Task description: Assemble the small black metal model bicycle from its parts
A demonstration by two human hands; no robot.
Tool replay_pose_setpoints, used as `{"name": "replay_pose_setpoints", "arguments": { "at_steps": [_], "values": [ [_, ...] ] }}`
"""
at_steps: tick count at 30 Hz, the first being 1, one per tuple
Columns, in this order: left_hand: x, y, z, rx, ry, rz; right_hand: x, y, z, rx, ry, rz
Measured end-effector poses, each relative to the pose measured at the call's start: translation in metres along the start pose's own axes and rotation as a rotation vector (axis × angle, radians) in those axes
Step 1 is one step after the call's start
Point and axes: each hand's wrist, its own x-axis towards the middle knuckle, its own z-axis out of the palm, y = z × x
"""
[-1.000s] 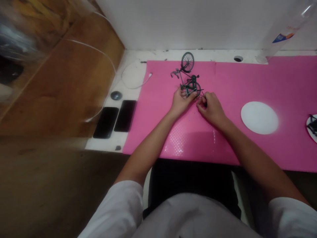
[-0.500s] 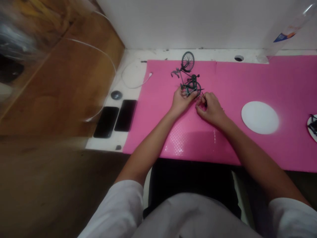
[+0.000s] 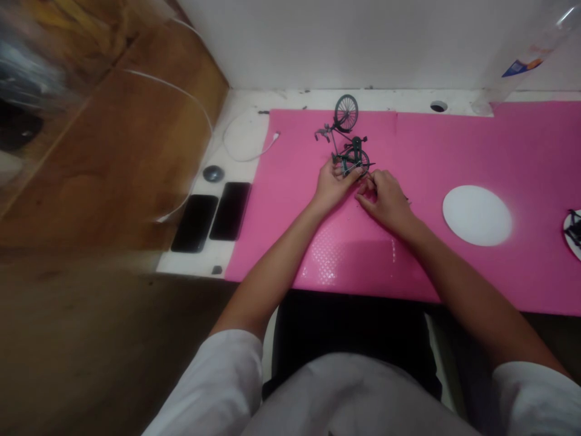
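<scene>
A small dark model bicycle (image 3: pixel 356 145) lies tilted over the pink mat, its front wheel and handlebars pointing toward the wall. My left hand (image 3: pixel 334 181) grips it by the rear end, thumb against the rear wheel and fingers partly hidden beneath the frame. Just right of that wheel is my right hand (image 3: pixel 381 194), its fingers curled and pinched close to the wheel's edge. Whatever sits between those fingertips is too small and dark to make out.
Pink mat (image 3: pixel 290 212) covers most of the table. To the right lie a white round disc (image 3: pixel 476 215) and a plate with dark parts (image 3: pixel 575 230). Two black phones (image 3: pixel 230 212), a dark round object (image 3: pixel 213 174) and a white cable (image 3: pixel 254 158) are at left. A clear plastic bottle (image 3: pixel 521 69) is at back right.
My right hand has shifted slightly left, its fingertips closer to the rear wheel. The bicycle has moved a touch to the right, with my left hand still holding it.
</scene>
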Motion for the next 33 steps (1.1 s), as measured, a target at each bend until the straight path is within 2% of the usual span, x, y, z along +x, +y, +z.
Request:
{"name": "replay_pose_setpoints", "arguments": {
  "at_steps": [9,13,18,25,33],
  "values": [
    [0.000,-0.001,-0.001,0.015,-0.014,0.018,0.001,0.006,0.009,-0.004,0.026,-0.024],
    [-0.001,0.002,0.000,0.018,-0.016,0.016,0.000,0.011,0.012,0.063,0.097,-0.085],
    [-0.002,0.005,0.000,0.000,-0.023,0.021,0.000,0.015,0.007,0.238,0.190,-0.068],
    [-0.010,0.010,0.005,-0.047,-0.140,-0.026,0.001,0.016,0.004,0.290,0.401,-0.092],
    [-0.016,0.015,0.009,-0.031,-0.167,-0.047,0.001,0.016,0.002,0.279,0.456,-0.110]
  ]
}}
